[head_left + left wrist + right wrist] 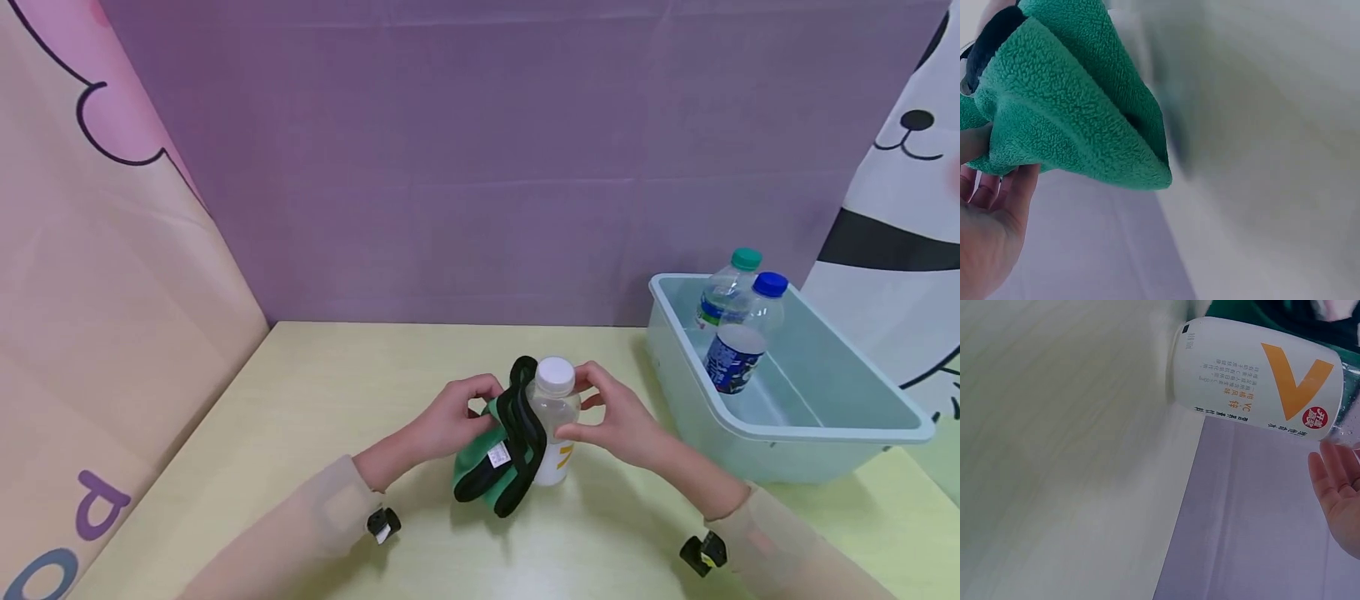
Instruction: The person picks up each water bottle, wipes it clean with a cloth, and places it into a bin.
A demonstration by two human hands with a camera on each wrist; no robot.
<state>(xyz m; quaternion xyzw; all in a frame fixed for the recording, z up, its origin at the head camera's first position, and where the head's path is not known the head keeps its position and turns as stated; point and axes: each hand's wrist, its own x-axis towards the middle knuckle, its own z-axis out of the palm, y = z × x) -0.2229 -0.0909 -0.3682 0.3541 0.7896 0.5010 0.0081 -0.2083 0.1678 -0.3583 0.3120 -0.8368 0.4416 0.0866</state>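
My left hand (463,412) pinches a folded green cloth (472,446) with thick black edging and a small white tag. In the left wrist view the cloth (1079,106) looks fluffy, and its loose corner hangs past the fingers. Right beside the cloth, an upright clear bottle (553,408) has a white cap and a white label. My right hand (618,421) holds this bottle near its shoulder, thumb in front and fingers behind. An orange V marks the label of the bottle (1257,378) in the right wrist view. Part of the cloth covers the bottle's left side.
On the right of the table (337,358) stands a light blue plastic tub (825,433). Inside it are a bottle with a green cap (746,259) and a bottle with a blue cap (770,285). A purple backdrop (465,167) hangs behind the table.
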